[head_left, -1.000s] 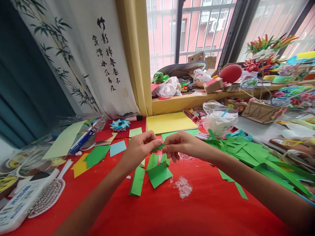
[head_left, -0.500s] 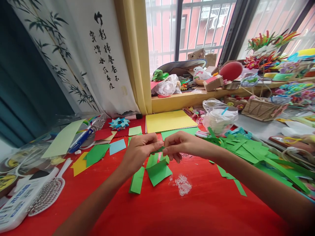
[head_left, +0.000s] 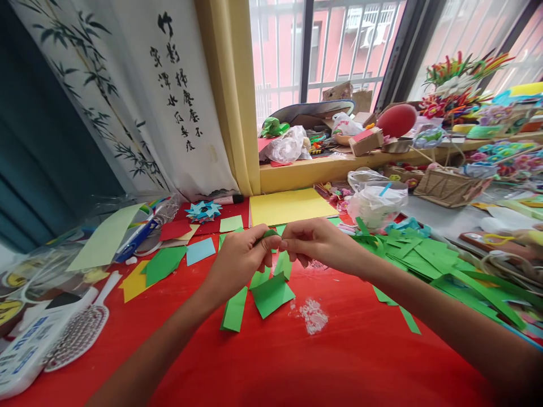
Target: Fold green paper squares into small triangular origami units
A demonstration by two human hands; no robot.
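Observation:
A small piece of green paper (head_left: 270, 233) is pinched between my two hands above the red tabletop (head_left: 275, 362). My left hand (head_left: 244, 251) holds its left side between thumb and fingers, which cover most of it. At the right end, the thumb and fingertips of my right hand (head_left: 318, 243) are closed on the same paper. Just below the hands lie a creased green paper square (head_left: 272, 295) and a folded green strip (head_left: 234, 310). More green pieces sit partly hidden behind the fingers.
A heap of green paper strips (head_left: 428, 254) lies at the right. Yellow paper sheets (head_left: 292, 207), a blue folded-paper ring (head_left: 204, 211) and a marker (head_left: 229, 199) are at the back. To the left are a white hairbrush (head_left: 82, 330) and tape rolls (head_left: 11, 311). A plastic-wrapped tub (head_left: 375, 203) stands back right.
My hands have lifted slightly and turned the green paper, so more of it shows above my left thumb. The whole view has shifted a little; the papers on the table lie as before.

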